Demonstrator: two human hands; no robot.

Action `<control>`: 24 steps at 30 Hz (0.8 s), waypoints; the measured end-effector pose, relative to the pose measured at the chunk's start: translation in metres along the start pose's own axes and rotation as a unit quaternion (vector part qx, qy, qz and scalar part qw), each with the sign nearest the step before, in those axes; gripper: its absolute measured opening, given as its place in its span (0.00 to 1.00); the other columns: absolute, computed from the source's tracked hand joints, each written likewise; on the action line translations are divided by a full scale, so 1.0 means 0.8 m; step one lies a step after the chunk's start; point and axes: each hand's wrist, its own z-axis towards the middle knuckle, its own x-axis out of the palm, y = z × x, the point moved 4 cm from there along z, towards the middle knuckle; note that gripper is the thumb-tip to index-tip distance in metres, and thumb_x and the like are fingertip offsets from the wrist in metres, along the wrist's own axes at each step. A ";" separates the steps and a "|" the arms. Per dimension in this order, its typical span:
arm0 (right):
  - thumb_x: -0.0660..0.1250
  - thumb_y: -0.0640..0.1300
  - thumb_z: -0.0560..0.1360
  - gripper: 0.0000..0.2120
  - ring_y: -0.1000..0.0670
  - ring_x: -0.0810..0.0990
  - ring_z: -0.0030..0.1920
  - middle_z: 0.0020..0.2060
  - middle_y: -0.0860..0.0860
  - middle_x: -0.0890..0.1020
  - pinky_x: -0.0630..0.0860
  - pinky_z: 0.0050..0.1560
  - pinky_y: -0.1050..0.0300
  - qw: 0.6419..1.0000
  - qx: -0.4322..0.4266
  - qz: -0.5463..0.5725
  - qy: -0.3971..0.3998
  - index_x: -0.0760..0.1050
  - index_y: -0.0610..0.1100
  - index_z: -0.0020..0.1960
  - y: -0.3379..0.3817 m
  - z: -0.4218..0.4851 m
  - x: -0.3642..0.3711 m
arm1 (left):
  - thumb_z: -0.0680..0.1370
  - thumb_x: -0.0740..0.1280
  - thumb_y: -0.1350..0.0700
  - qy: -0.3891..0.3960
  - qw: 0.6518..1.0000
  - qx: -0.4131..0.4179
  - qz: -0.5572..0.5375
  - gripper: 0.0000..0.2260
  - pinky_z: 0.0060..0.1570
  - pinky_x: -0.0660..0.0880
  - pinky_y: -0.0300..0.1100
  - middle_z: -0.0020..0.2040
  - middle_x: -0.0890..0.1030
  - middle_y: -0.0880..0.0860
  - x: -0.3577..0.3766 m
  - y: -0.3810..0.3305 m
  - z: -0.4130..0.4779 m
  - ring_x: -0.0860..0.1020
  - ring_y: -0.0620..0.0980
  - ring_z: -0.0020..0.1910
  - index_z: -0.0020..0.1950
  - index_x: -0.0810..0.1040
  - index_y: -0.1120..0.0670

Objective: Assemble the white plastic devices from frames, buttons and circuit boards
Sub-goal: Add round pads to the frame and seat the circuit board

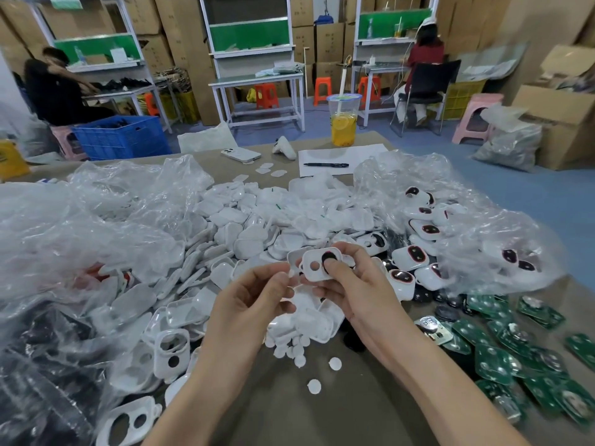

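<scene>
Head view: right hand (pixel 351 286) grips white frame (pixel 313 269); left hand (pixel 254 300) beside it, grasp unclear.

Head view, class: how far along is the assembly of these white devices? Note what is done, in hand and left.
Done: buttoned frames lie heaped at the right. In hand: the right hand grips a white frame with one dark button in, its other hole empty; the left hand is beside it. Left: empty frames, loose white discs and green circuit boards wait on the table.
</scene>
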 end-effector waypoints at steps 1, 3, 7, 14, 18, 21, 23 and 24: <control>0.62 0.37 0.82 0.08 0.44 0.87 0.47 0.48 0.44 0.87 0.80 0.43 0.61 1.000 -0.001 0.000 -0.002 0.70 0.45 0.61 -0.001 0.000 0.000 | 0.72 0.71 0.47 -0.003 1.000 -0.005 -0.008 0.09 0.45 0.80 0.37 0.48 0.87 0.53 0.001 0.001 0.000 0.84 0.47 0.42 0.49 0.86 0.47; 0.62 0.36 0.82 0.08 0.43 0.87 0.48 0.48 0.42 0.87 0.81 0.45 0.61 1.000 0.003 0.003 0.004 0.71 0.44 0.60 -0.004 0.000 0.001 | 0.72 0.72 0.49 -0.002 1.000 -0.006 -0.020 0.08 0.44 0.80 0.35 0.47 0.87 0.53 0.003 0.001 0.001 0.84 0.47 0.41 0.49 0.86 0.48; 0.66 0.36 0.81 0.06 0.40 0.87 0.48 0.49 0.37 0.85 0.82 0.47 0.58 1.000 0.005 -0.006 -0.003 0.74 0.43 0.56 -0.003 -0.003 0.001 | 0.70 0.73 0.47 0.003 1.000 0.010 -0.019 0.10 0.44 0.78 0.33 0.47 0.87 0.52 0.007 -0.004 -0.002 0.84 0.45 0.42 0.51 0.85 0.46; 0.69 0.36 0.79 0.05 0.40 0.87 0.48 0.52 0.38 0.83 0.83 0.45 0.53 0.999 -0.009 -0.031 -0.023 0.75 0.41 0.53 0.002 -0.007 0.001 | 0.71 0.73 0.45 -0.013 1.000 0.010 0.000 0.10 0.44 0.78 0.33 0.46 0.87 0.50 0.002 -0.007 -0.004 0.83 0.45 0.41 0.48 0.85 0.47; 0.70 0.37 0.78 0.09 0.45 0.87 0.45 0.45 0.50 0.85 0.84 0.43 0.53 0.998 -0.028 -0.046 -0.016 0.80 0.50 0.45 -0.002 -0.012 0.011 | 0.74 0.74 0.50 -0.047 0.998 0.035 0.025 0.02 0.44 0.77 0.35 0.45 0.86 0.46 0.006 -0.006 -0.006 0.83 0.45 0.42 0.45 0.84 0.44; 0.68 0.35 0.79 0.07 0.45 0.87 0.49 0.53 0.50 0.85 0.84 0.45 0.53 0.999 -0.032 -0.020 0.009 0.78 0.46 0.49 -0.008 -0.016 0.023 | 0.76 0.73 0.57 -0.075 0.995 0.059 0.042 0.06 0.45 0.75 0.32 0.45 0.85 0.45 0.009 -0.005 -0.007 0.81 0.42 0.43 0.43 0.83 0.46; 0.67 0.34 0.80 0.05 0.42 0.86 0.52 0.56 0.49 0.84 0.83 0.46 0.54 0.999 -0.033 -0.003 0.014 0.75 0.42 0.52 -0.009 -0.018 0.027 | 0.77 0.73 0.59 -0.083 0.993 0.071 0.043 0.07 0.43 0.75 0.30 0.44 0.85 0.46 0.013 -0.006 -0.008 0.82 0.43 0.43 0.42 0.82 0.48; 0.66 0.34 0.80 0.05 0.42 0.86 0.52 0.56 0.49 0.84 0.83 0.46 0.55 0.999 -0.034 0.002 0.014 0.74 0.42 0.53 -0.009 -0.018 0.028 | 0.77 0.72 0.59 -0.087 0.993 0.075 0.040 0.07 0.43 0.75 0.31 0.44 0.85 0.47 0.013 -0.006 -0.009 0.82 0.44 0.43 0.41 0.81 0.48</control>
